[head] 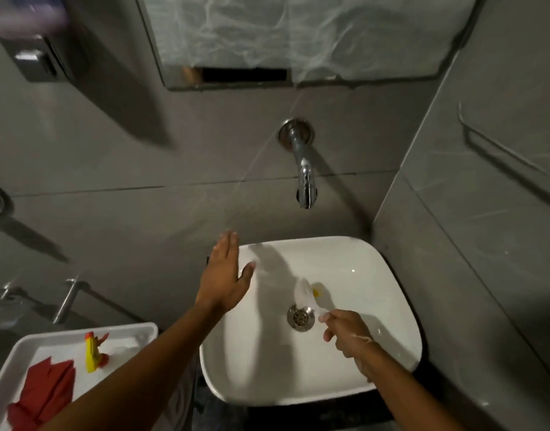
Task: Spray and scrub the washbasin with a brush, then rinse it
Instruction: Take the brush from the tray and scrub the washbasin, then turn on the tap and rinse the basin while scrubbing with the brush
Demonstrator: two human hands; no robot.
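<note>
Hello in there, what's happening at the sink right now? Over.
Right hand gripping brush, blurred, scrubbing beside drain. Left hand open over washbasin rim. Tap shows no water. Nothing blocking.

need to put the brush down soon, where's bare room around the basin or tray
Bare: the tray's far right corner, beyond the yellow spray bottle, and the washbasin floor right of the drain. Crowded: the red cloth fills the tray's near left; left hand covers the basin's left rim.

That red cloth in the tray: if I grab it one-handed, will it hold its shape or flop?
The red cloth lies crumpled in soft folds in the white tray, so it will probably droop and unfold when lifted. It looks thin, likely light. It seems unlikely to slide, though whether it is wet cannot be told.
</note>
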